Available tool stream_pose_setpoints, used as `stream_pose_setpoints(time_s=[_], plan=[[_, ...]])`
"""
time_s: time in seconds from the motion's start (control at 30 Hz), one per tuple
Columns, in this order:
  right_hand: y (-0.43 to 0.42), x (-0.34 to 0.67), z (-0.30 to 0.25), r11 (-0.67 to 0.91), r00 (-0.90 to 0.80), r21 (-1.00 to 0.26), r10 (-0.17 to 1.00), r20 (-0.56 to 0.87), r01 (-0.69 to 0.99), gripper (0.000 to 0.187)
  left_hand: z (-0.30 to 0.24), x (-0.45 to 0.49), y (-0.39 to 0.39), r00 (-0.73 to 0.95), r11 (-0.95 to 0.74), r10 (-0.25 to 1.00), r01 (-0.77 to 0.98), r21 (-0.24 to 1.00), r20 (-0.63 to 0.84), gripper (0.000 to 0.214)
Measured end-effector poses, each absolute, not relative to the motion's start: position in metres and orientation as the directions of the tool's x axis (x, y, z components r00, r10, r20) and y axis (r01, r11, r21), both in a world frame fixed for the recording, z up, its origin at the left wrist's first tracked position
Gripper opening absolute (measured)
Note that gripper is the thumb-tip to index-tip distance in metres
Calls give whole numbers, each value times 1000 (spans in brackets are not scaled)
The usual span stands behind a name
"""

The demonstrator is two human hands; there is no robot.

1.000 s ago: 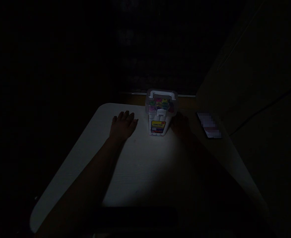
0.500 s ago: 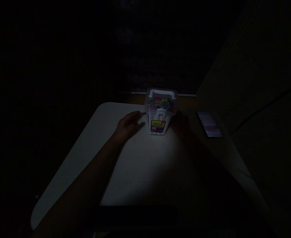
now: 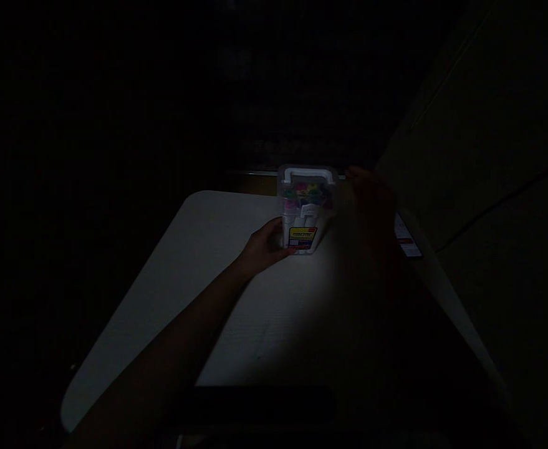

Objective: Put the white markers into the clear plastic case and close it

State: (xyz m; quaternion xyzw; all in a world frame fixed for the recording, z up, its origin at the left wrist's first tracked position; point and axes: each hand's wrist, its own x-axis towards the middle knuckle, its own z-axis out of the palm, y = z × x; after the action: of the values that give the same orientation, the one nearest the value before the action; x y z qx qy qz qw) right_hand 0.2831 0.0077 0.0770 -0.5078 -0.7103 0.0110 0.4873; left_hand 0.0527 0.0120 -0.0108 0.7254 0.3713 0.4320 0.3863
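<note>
A clear plastic marker box (image 3: 309,193) with a white carry handle and a yellow-and-black label stands upright toward the far side of the white table. Through its walls I see several white markers with coloured caps. My left hand (image 3: 263,247) grips the lower left side of the box, thumb across the front by the label. To the right of the lid and apart from it, my right hand (image 3: 371,186) is raised in deep shadow. Its fingers point toward the box, but their exact pose is too dark to make out.
A phone (image 3: 408,238) with a lit screen lies at the table's right side, partly covered by my right arm. The white table (image 3: 161,280) has rounded corners. A dark cable (image 3: 493,215) runs along the right. Everything beyond is very dark.
My left hand has moved right and closed on the box, which sits slightly further right. My right hand has left the box's lower right side and risen up and to the right.
</note>
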Motion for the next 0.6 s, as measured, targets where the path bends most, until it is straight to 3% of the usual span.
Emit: stream_pose_setpoints(time_s=[0.1, 0.17, 0.23, 0.43, 0.6], plan=[[-11, 272, 96, 681, -145, -304, 518, 843, 667, 34, -10, 53, 13, 307, -432, 882, 221, 875, 358, 71], [-16, 263, 97, 747, -345, -123, 439, 830, 653, 34, -9, 54, 12, 281, -432, 886, 213, 876, 368, 70], [-14, 257, 93, 745, -421, -25, 403, 812, 666, 38, -8, 56, 12, 265, -438, 884, 183, 880, 384, 69], [-5, 254, 79, 743, -446, 11, 389, 806, 669, 47, -7, 57, 12, 271, -466, 867, 143, 873, 418, 66], [-6, 252, 77, 788, -408, 44, 270, 872, 614, 48, -7, 58, 13, 268, -471, 866, 151, 869, 422, 64]])
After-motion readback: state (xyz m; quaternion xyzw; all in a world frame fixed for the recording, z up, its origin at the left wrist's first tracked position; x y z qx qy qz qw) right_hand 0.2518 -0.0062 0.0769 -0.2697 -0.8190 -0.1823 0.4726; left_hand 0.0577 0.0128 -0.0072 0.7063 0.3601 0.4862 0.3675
